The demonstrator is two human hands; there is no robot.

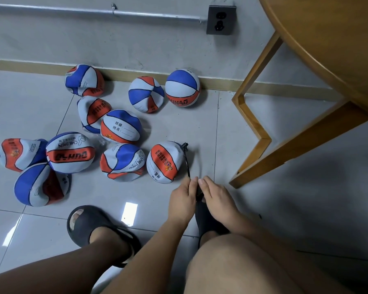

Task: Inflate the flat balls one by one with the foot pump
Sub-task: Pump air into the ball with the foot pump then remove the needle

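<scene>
Floor: pale glossy tile floor (200,124) runs under the round wooden table (327,49) to a grey wall (136,45).
Balls: crumpled blue, white and orange balls (121,128) are scattered left of the table.
Task ball: flat orange-panelled ball (164,162) nearest the table's leg (252,122), thin black hose (187,164) attached.
Grip: left hand (182,198) and right hand (217,200) are both clamped on the hose.
Open room: bare tiles lie between the balls and the table's leg.

The big left ball (70,152) carries "CHILDREN" in black on its white panel and a brand that reads like "QUNHAO" across its orange band, both upside down. The middle ball (121,128) shows "班级" and "姓名", each before a blank line. The near middle ball (121,163) has "CHILDREN" running sideways. The near right ball (164,162) bears "姓名" upside down; its orange print is too small to read. The far right ball (182,88) shows letters ending in "HAO".
</scene>
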